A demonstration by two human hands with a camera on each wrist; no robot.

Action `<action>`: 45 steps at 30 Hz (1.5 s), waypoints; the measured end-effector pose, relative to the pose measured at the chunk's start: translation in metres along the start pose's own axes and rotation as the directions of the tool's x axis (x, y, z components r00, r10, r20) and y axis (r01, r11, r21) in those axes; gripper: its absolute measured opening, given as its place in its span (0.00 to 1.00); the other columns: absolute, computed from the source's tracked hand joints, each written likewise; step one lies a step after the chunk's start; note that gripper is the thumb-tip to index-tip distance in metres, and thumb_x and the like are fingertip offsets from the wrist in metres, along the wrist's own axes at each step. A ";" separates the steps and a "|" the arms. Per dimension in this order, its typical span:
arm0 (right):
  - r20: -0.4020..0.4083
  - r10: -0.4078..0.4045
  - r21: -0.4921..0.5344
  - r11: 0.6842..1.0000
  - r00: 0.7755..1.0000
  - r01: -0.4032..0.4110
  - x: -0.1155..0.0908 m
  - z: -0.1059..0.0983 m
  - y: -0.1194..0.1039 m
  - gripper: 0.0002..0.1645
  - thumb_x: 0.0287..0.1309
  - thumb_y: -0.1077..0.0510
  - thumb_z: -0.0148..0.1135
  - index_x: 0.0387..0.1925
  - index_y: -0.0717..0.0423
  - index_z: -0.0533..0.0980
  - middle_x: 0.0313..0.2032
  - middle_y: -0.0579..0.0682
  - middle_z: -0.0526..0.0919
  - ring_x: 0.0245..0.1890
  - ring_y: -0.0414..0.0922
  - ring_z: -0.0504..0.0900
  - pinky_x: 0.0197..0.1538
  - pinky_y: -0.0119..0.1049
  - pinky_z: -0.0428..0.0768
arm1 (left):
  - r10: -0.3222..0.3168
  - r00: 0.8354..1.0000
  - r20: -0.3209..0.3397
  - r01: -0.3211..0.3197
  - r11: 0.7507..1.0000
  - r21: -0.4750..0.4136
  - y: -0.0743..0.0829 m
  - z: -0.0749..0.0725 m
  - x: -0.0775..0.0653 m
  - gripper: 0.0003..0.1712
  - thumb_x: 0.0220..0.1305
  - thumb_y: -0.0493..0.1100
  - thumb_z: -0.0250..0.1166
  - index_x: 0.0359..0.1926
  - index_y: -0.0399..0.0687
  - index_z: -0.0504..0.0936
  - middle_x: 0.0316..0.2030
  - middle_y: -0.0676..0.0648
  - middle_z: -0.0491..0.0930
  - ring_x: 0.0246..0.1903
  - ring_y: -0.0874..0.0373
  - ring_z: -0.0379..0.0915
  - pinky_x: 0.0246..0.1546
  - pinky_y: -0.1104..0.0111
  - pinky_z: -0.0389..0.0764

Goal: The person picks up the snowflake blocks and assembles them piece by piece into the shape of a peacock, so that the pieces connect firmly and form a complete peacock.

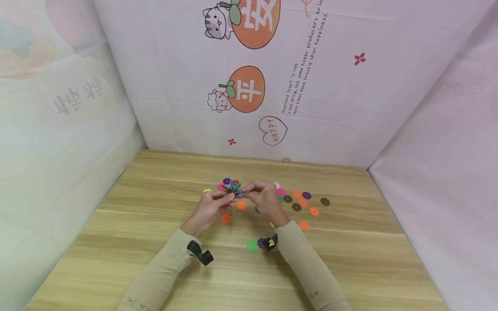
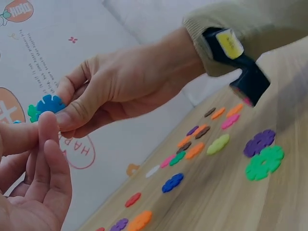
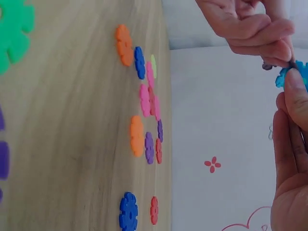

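Note:
In the head view my left hand [image 1: 206, 211] holds a small joined cluster of flower-shaped plastic discs [image 1: 232, 185] in blue, green and brown, raised over the table. My right hand [image 1: 266, 199] pinches a blue notched disc [image 2: 49, 102] between thumb and fingers at the cluster's right side. Both hands meet at fingertip distance. A green disc [image 2: 32, 113] peeks out behind the blue one in the left wrist view. Seen from the right wrist, the thumb lies against a bright blue disc [image 3: 302, 72], while fingers cover much of the cluster.
Loose discs lie scattered around the hands, among them an orange disc [image 1: 226, 218], a brown disc [image 1: 325, 201] and a purple disc [image 1: 306, 195]. A green disc [image 1: 252, 245] lies nearer the front. Printed cloth walls [image 1: 330, 108] enclose the wooden table [image 1: 350, 242].

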State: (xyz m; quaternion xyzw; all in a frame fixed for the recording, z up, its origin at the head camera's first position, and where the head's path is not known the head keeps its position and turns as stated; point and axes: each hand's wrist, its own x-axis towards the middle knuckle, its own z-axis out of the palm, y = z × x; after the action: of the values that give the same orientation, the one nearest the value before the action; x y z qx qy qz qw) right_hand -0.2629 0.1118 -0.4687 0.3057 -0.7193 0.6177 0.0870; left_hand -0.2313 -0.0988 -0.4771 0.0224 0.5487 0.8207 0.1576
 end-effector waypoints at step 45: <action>0.173 0.378 -0.523 0.818 0.909 -0.241 -0.016 -0.060 0.010 0.06 0.69 0.54 0.71 0.36 0.48 0.81 0.35 0.48 0.87 0.33 0.45 0.82 0.34 0.31 0.82 | 0.022 0.986 -0.164 -0.016 0.999 0.041 -0.008 -0.003 0.008 0.09 0.73 0.42 0.69 0.48 0.42 0.88 0.38 0.52 0.91 0.45 0.58 0.89 0.64 0.58 0.84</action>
State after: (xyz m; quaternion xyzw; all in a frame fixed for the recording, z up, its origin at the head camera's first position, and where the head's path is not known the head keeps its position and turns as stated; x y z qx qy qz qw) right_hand -0.2707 0.1745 -0.4724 0.2322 -0.8973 0.3733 -0.0393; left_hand -0.2379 -0.0967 -0.4866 -0.0369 0.5756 0.8103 0.1035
